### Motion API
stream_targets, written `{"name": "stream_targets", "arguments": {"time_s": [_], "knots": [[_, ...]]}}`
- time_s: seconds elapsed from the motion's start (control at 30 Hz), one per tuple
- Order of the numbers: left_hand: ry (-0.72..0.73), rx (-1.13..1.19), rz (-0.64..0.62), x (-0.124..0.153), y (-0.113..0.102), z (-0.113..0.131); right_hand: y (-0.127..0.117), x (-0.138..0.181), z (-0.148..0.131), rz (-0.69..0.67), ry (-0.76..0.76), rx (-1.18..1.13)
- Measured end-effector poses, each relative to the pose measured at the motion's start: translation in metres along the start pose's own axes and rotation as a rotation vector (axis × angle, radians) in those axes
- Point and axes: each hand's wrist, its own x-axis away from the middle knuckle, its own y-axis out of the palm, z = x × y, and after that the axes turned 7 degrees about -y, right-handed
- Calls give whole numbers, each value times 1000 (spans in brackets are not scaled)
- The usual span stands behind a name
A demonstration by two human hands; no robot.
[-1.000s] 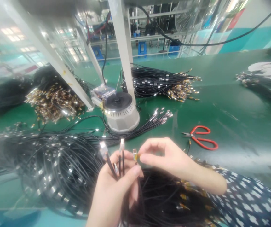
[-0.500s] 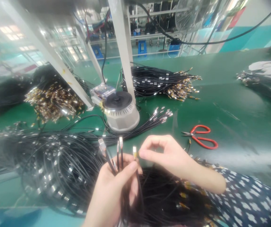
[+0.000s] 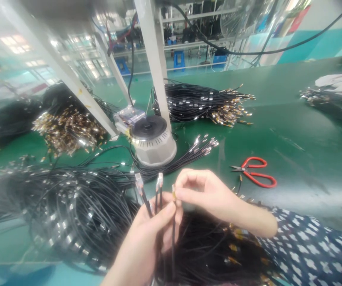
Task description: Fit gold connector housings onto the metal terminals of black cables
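Note:
My left hand (image 3: 147, 238) is closed round several thin black cables (image 3: 156, 198) that stand upright, their silver-tipped ends poking up above the fingers. My right hand (image 3: 206, 194) pinches the tip of one more cable end (image 3: 173, 192) with thumb and forefinger, right beside the left hand's bundle. Below both hands lies a dark mass of black cables with gold connectors (image 3: 212, 246) over my lap. My right forearm wears a dark sleeve with white dots (image 3: 308, 246).
On the green bench (image 3: 293, 131) sit red-handled scissors (image 3: 256, 172), a round grey device (image 3: 153, 141) at the foot of a white post (image 3: 154, 59), and cable bundles: far centre (image 3: 201, 103), left with gold ends (image 3: 66, 127), and a large coil (image 3: 69, 206).
Both hands and the cable ends shifted slightly right and up. The right-hand pinch stays on the cable tip, which now sits closer to the left hand's bundle.

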Motion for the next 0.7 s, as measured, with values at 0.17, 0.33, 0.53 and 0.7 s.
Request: {"name": "stream_targets", "arguments": {"time_s": [0.17, 0.33, 0.53, 0.7], "knots": [[69, -103, 48, 0, 1, 2, 6, 7, -8, 122, -146, 242], [82, -145, -43, 2, 0, 3, -2, 4, -14, -28, 60, 19], [-81, -95, -267, -2, -2, 4, -6, -5, -8, -261, 20, -235], [-101, -90, -253, -2, -3, 6, -29, -5, -5, -450, -54, -262]]}}
